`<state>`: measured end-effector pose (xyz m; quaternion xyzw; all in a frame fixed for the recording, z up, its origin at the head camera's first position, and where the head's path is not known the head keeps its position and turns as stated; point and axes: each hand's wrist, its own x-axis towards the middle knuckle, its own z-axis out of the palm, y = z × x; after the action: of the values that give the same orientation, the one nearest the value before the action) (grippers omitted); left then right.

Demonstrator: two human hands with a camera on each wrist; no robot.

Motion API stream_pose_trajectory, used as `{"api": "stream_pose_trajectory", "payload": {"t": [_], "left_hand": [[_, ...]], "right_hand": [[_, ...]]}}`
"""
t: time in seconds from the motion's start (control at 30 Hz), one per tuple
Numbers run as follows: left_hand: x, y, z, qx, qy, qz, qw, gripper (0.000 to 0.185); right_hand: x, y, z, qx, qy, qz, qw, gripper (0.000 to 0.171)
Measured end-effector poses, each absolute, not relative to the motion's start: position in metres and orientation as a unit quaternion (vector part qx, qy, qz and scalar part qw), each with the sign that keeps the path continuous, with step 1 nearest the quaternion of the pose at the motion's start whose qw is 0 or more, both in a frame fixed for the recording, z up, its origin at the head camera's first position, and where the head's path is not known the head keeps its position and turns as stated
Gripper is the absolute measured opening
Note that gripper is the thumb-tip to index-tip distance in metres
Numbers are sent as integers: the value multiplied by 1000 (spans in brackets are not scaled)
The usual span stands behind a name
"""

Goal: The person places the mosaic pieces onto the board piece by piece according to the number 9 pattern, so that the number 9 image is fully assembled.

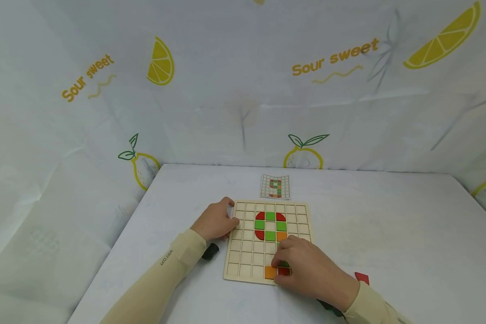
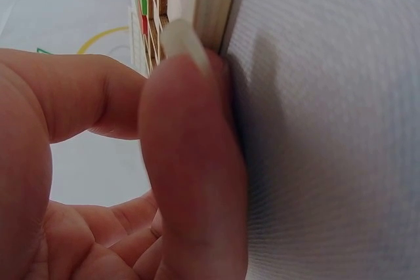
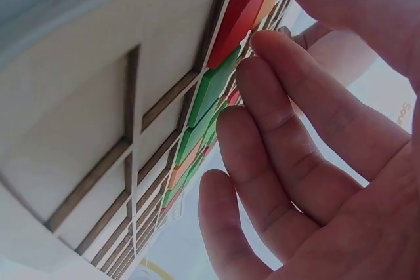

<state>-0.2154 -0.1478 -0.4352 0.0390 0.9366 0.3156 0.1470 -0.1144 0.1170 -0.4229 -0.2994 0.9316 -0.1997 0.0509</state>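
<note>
A wooden grid board [image 1: 245,258] lies flat with red, green and orange tiles set in its cells. My left hand [image 1: 214,220] grips its left edge, the thumb over the rim; in the left wrist view the thumb [image 2: 193,162] lies right against the board's side. Low on the board, my right hand [image 1: 308,270] pinches an orange tile [image 1: 270,272] in the bottom row between thumb and index finger. Next to it sits a red tile [image 1: 284,271], partly under the fingers. In the right wrist view the other fingers [image 3: 256,168] are spread, holding nothing. My right hand hides part of the tile column.
Behind the board lies a small pattern card [image 1: 275,186] with a coloured grid figure. A red piece [image 1: 362,278] and dark green pieces [image 1: 329,308] lie by the right wrist. A small black object [image 1: 210,251] is beside the left wrist. A lemon-print cloth [image 1: 227,90] hangs behind the table.
</note>
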Motion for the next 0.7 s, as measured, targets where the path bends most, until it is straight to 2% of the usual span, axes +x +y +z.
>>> {"api": "stream_pose_trajectory", "payload": {"t": [0.2, 0.37, 0.6, 0.7], "left_hand": [[-215, -145, -434, 46, 936, 316, 146, 58], [-215, -142, -434, 46, 935, 318, 148, 58], [-213, -144, -434, 41, 936, 317, 146, 58], [-212, -147, -435, 35, 937, 315, 145, 57]], "right_hand": [[-114, 120, -421, -297, 932, -200, 49, 13], [-114, 131, -416, -299, 933, -199, 21, 12], [-112, 165, -403, -197, 960, -189, 64, 20], [-109, 192, -402, -167, 968, -175, 66, 21]]}}
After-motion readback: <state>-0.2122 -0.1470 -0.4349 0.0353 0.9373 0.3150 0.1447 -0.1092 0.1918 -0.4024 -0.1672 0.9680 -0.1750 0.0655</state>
